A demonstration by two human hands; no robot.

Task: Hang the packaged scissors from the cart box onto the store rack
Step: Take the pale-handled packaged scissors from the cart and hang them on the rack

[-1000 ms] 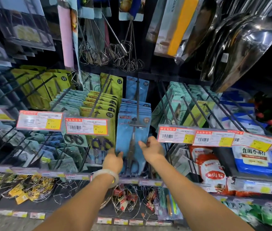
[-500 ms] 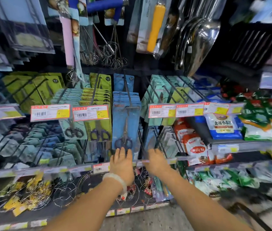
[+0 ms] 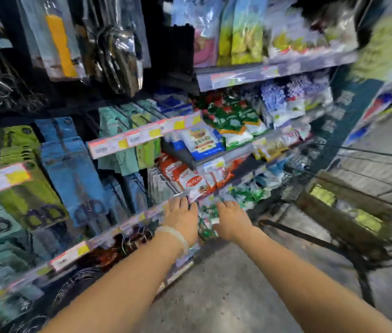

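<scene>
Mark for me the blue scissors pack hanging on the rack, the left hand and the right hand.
blue scissors pack (image 3: 70, 169): head view, middle of the front blue card.
left hand (image 3: 181, 218): head view, back of the hand, above the wristband.
right hand (image 3: 231, 218): head view, back of the hand.

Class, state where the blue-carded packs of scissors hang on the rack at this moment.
In the head view, the blue-carded packs of scissors hang left of centre, between the green-carded packs on their left and the pale teal packs on their right, above and left of the left hand.
</scene>
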